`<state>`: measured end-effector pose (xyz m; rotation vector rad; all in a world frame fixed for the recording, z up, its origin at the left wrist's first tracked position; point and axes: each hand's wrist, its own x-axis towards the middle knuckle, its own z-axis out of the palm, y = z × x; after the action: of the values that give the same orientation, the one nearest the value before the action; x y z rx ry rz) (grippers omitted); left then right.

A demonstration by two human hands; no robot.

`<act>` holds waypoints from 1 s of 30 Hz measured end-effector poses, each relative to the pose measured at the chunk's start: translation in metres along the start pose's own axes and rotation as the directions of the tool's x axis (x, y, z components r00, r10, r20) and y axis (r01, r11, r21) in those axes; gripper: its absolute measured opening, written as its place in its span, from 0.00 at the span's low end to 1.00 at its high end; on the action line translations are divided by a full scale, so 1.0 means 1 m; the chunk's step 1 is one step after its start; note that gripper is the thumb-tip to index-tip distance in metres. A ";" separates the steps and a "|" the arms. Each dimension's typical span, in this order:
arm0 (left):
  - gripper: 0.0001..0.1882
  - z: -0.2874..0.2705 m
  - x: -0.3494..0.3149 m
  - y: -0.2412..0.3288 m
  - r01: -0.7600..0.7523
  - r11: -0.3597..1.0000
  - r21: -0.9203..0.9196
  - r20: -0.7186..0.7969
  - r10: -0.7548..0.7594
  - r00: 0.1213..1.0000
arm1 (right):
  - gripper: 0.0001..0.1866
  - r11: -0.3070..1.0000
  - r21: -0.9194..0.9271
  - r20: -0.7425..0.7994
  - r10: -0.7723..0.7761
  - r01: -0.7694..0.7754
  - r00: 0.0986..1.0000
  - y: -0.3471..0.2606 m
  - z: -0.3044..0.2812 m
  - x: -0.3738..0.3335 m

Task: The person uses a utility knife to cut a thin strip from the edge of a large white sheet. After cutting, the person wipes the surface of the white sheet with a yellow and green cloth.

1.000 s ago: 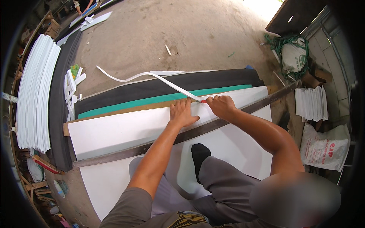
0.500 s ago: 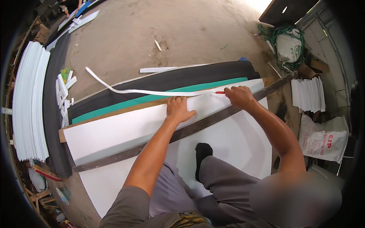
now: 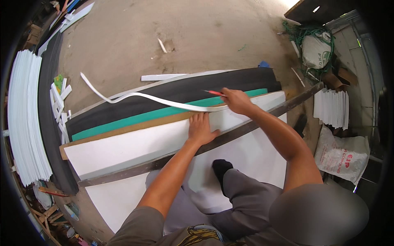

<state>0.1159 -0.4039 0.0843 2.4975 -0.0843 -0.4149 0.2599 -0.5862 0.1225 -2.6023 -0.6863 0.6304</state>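
White sheet (image 3: 135, 147) on the floor, pinned under a long dark straightedge (image 3: 230, 137). Progress, as judged: a thin white strip (image 3: 135, 96) already curls free from the sheet's far edge over most of its length left of the straightedge's middle; the stretch toward the right end appears uncut. Left hand (image 3: 201, 129) lies flat, fingers spread, on the straightedge. Right hand (image 3: 236, 100) is closed around a red-handled knife (image 3: 213, 93), just beyond it. Far right of the straightedge: a white sack (image 3: 342, 153) with red print, lying slumped.
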 end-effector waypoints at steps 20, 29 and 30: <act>0.38 0.023 0.008 -0.024 -0.162 0.980 -0.115 -0.254 0.129 0.959 | 0.15 0.994 0.092 -0.128 -0.047 0.059 0.991 0.015 0.022 0.020; 0.30 0.018 0.006 -0.019 -0.063 0.997 -0.043 -0.304 0.047 0.952 | 0.14 0.987 -0.145 -0.020 -0.071 0.068 0.997 0.023 -0.022 -0.065; 0.30 0.016 0.004 -0.018 -0.064 0.998 -0.017 -0.311 0.056 0.949 | 0.13 0.986 -0.148 -0.026 -0.084 0.079 0.996 0.023 -0.022 -0.077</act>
<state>0.1141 -0.3990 0.0609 2.4943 -0.0283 0.0061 0.2191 -0.6507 0.1549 -2.6959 -0.8541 0.5303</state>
